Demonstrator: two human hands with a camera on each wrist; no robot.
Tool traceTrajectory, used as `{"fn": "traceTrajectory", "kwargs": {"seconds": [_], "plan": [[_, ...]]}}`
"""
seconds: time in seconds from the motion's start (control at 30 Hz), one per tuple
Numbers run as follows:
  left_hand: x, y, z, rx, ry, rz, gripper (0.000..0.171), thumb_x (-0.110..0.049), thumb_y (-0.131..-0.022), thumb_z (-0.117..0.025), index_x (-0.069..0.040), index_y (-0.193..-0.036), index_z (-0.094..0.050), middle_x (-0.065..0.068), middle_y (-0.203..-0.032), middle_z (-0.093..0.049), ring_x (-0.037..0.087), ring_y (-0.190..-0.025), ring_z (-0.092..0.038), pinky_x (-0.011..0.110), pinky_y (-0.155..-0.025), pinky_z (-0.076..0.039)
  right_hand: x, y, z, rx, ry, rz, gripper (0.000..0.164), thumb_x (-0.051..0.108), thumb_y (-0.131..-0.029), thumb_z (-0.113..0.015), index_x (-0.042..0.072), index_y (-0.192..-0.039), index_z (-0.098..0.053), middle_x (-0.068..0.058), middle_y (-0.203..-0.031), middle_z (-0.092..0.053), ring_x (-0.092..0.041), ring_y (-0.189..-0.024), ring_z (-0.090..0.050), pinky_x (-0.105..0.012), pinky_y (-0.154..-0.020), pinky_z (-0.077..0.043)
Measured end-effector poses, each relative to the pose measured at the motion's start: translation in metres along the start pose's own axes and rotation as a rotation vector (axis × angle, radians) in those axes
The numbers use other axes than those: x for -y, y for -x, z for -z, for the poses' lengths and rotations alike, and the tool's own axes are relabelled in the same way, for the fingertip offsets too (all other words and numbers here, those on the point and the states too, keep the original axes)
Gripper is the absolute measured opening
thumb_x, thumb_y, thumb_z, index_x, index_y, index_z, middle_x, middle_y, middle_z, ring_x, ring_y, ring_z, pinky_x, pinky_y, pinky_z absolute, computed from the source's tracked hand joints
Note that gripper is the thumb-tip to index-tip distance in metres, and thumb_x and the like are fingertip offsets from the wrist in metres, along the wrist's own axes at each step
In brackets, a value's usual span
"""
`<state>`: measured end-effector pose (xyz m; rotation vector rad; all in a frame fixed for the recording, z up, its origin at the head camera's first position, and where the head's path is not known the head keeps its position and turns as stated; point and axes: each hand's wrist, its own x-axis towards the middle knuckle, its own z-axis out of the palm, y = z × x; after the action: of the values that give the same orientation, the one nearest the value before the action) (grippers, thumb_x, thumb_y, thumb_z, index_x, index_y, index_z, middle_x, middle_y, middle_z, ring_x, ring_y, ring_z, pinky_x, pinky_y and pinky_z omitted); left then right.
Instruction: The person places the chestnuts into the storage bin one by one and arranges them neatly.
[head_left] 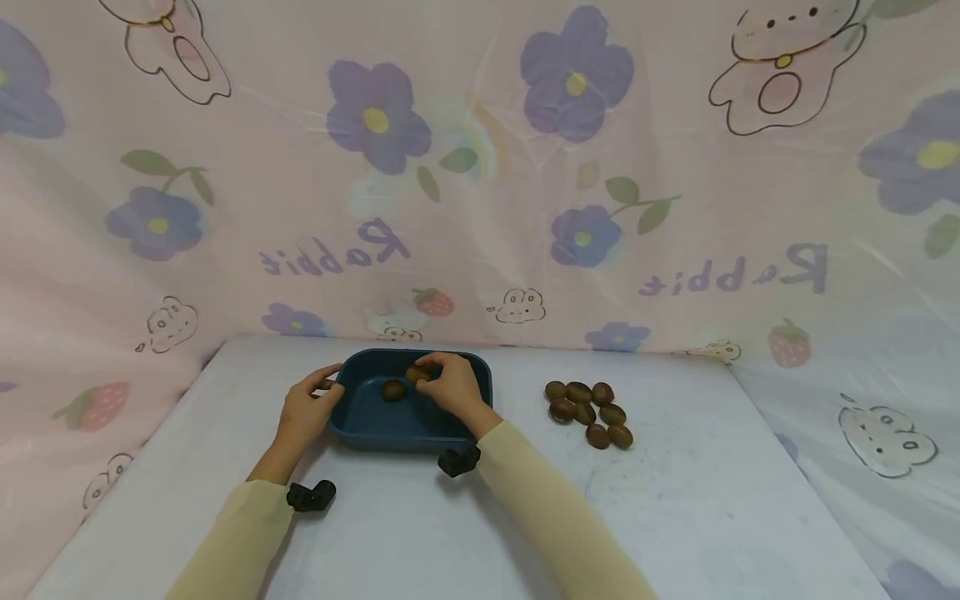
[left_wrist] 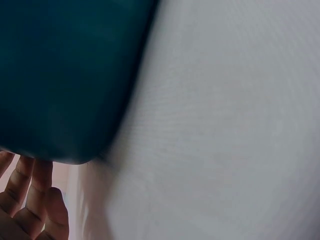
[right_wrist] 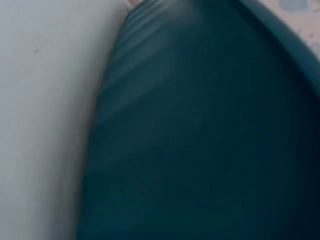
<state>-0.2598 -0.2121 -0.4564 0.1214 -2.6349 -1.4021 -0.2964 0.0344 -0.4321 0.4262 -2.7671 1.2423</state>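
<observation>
A dark blue rectangular tray [head_left: 408,444] sits on the table, with a brown chestnut [head_left: 393,390] lying inside it. My left hand [head_left: 303,410] holds the tray's left rim, thumb and fingers at its edge. In the left wrist view, the fingers [left_wrist: 34,195] touch the tray's wall [left_wrist: 65,85], and their tips are partly hidden behind it. Over the tray's inside, my right hand [head_left: 453,387] pinches a second chestnut [head_left: 415,374] between thumb and fingers. The right wrist view is filled by the tray's outer wall [right_wrist: 195,140]; the hand's grip is hidden there.
Several chestnuts [head_left: 579,392] lie in a loose group on the white tabletop [head_left: 712,492], right of the tray. A patterned curtain [head_left: 480,192] hangs behind the table and along its sides. Black wrist devices [head_left: 459,461] sit at both cuffs, close to the tray's front.
</observation>
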Motion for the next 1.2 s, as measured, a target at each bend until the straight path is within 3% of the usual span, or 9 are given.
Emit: {"fn": "traceTrajectory", "kwargs": {"seconds": [0.53, 1.2], "plan": [[0.004, 0.000, -0.001, -0.010, -0.010, -0.011, 0.046, -0.024, -0.093, -0.050, -0.018, -0.139, -0.053, 0.016, -0.116, -0.064, 0.025, -0.088, -0.057, 0.029, -0.072, -0.043, -0.005, -0.010, -0.009, 0.038, -0.026, -0.091, 0.029, 0.016, -0.080, -0.074, 0.018, -0.109, -0.072, -0.004, -0.113, -0.068, -0.019, -0.102, -0.059, -0.034, -0.089, -0.048], [0.003, -0.002, 0.001, -0.004, -0.002, -0.005, 0.047, -0.024, -0.094, -0.050, -0.018, -0.140, -0.052, 0.017, -0.118, -0.063, 0.026, -0.090, -0.056, 0.030, -0.074, -0.043, -0.010, -0.010, -0.014, 0.123, 0.076, -0.051, 0.029, 0.011, -0.080, -0.073, 0.019, -0.108, -0.071, -0.003, -0.114, -0.065, -0.016, -0.100, -0.057, -0.034, -0.091, -0.047]]}}
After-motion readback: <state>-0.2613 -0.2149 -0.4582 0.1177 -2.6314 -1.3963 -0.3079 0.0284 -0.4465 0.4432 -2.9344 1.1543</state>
